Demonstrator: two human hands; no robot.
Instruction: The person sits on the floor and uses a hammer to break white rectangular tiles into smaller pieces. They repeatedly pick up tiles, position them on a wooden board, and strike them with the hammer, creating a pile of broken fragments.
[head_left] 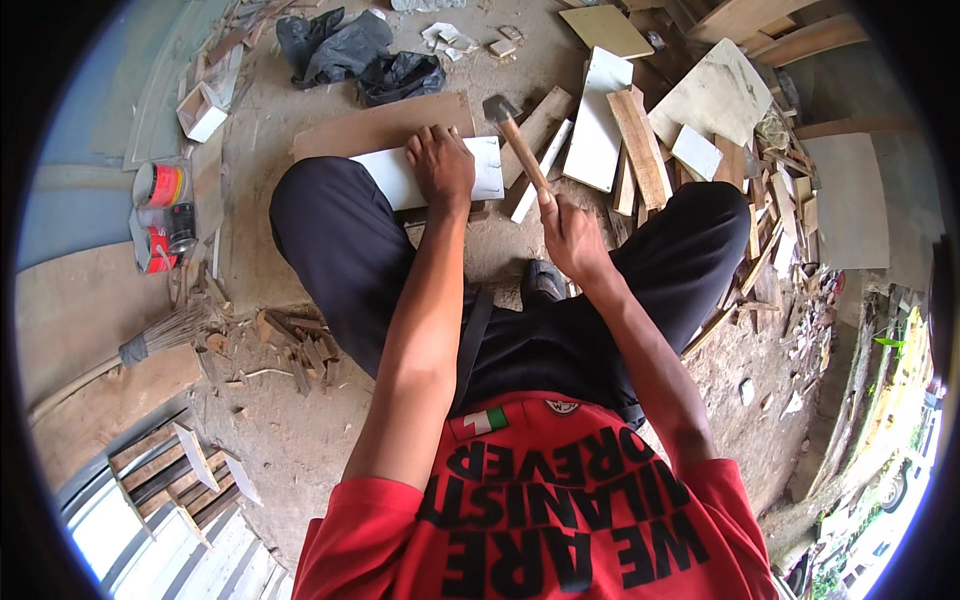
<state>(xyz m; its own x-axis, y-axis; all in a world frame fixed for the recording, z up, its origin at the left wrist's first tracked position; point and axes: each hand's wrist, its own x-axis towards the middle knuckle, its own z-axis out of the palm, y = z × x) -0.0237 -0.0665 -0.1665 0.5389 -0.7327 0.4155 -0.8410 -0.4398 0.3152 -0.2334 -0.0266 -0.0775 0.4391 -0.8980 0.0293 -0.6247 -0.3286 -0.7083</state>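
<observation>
My right hand (575, 238) is closed round the wooden handle of a hammer (527, 160), its dark head raised just right of a white board (486, 170). My left hand (441, 165) rests on that board with its fingers bent over the far edge, gripping it. Small dark marks that look like nails show along the board's right end. Beyond it lies a brown board (350, 130), partly under the white one. My left fingertips are hidden, so anything small between them does not show.
Black plastic bags (350, 50) lie at the far side. Wood offcuts and boards (640, 145) are heaped at the right. Paint cans (160, 185) and a broom (135, 348) sit at the left. A slatted wooden piece (170, 470) stands at the near left.
</observation>
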